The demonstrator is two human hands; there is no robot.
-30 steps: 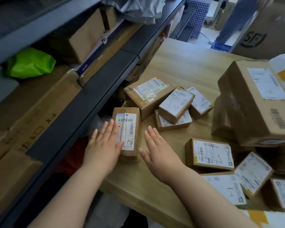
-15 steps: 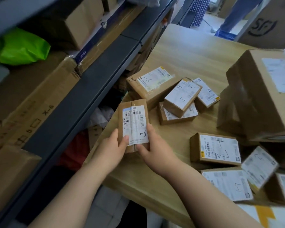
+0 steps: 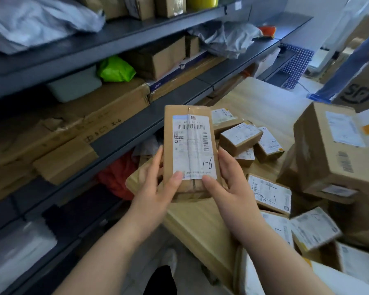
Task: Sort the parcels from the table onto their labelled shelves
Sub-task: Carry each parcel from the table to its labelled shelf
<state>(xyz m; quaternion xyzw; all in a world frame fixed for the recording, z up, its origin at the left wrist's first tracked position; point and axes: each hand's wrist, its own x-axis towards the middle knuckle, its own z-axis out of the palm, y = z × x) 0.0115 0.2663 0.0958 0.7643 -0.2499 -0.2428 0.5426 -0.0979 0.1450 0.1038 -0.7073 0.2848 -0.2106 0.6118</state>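
A small brown cardboard parcel (image 3: 190,150) with a white label marked "1-6" is held upright in the air above the table's near-left corner. My left hand (image 3: 156,188) grips its lower left edge and my right hand (image 3: 228,184) grips its lower right edge, thumbs on the label. Behind it, several more small labelled parcels (image 3: 241,137) lie on the wooden table (image 3: 264,103). The dark grey shelving (image 3: 124,128) stands to the left, its levels filled with boxes and bags.
Large cardboard boxes (image 3: 337,145) are stacked at the right of the table. A long flat box marked "X-6" (image 3: 77,126), a green bag (image 3: 115,69) and grey mailers (image 3: 226,39) lie on the shelves. A person's blue sleeve (image 3: 349,67) shows at the far right.
Both hands closed on the "1-6" parcel and lifted it off the table, up toward the camera. My view has tilted up, showing more of the shelves.
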